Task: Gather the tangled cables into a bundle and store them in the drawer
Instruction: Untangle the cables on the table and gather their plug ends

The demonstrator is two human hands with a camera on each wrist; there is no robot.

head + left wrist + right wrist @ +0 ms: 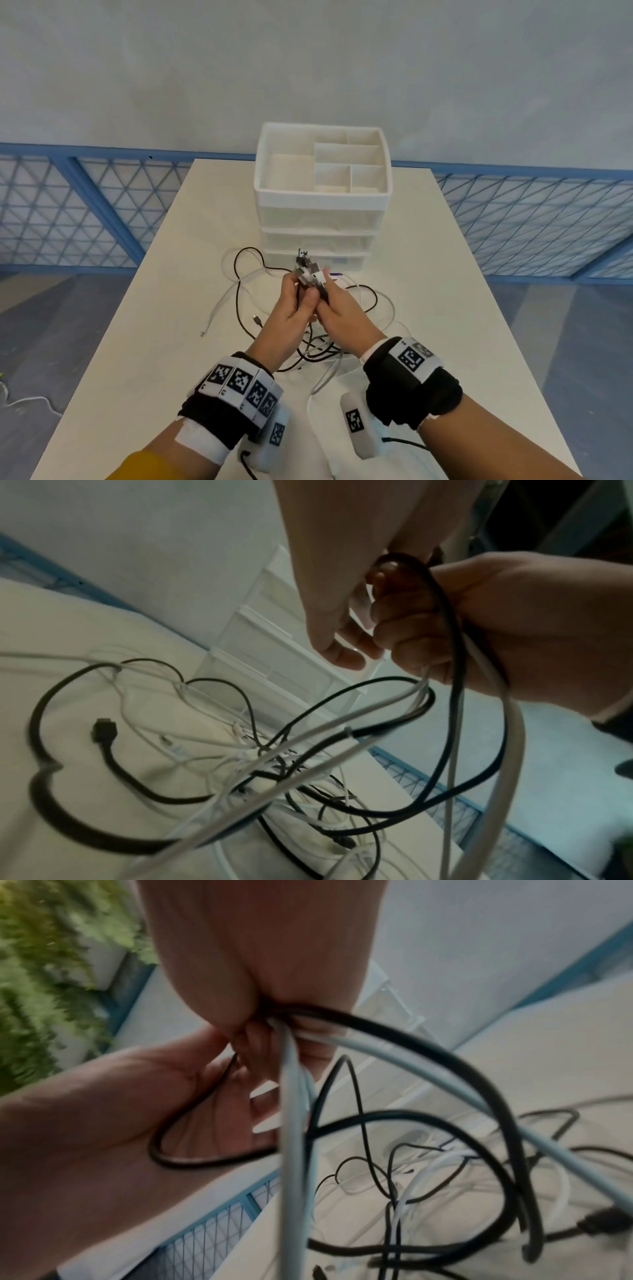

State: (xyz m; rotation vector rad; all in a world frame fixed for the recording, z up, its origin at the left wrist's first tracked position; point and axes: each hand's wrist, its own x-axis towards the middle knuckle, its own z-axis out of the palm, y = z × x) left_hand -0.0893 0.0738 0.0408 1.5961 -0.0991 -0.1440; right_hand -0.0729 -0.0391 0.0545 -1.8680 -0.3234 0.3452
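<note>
Black and white cables lie in a tangle (322,353) on the white table (445,291), in front of a white drawer unit (322,219) whose drawers look closed. My left hand (296,299) and right hand (335,303) meet above the tangle, and both grip a bunch of cable ends with plugs (308,270) sticking up. In the left wrist view the cables (455,696) hang in loops from the left hand (339,593) and the right hand (514,631). The right wrist view has the right hand (260,961) pinching the strands (291,1096) against the left hand (120,1110).
A loose black plug (257,320) and a white cable end (212,315) lie on the table to the left. The unit's top tray (263,171) has open compartments. A blue lattice fence (85,212) runs behind. Green plants (41,961) stand off to one side.
</note>
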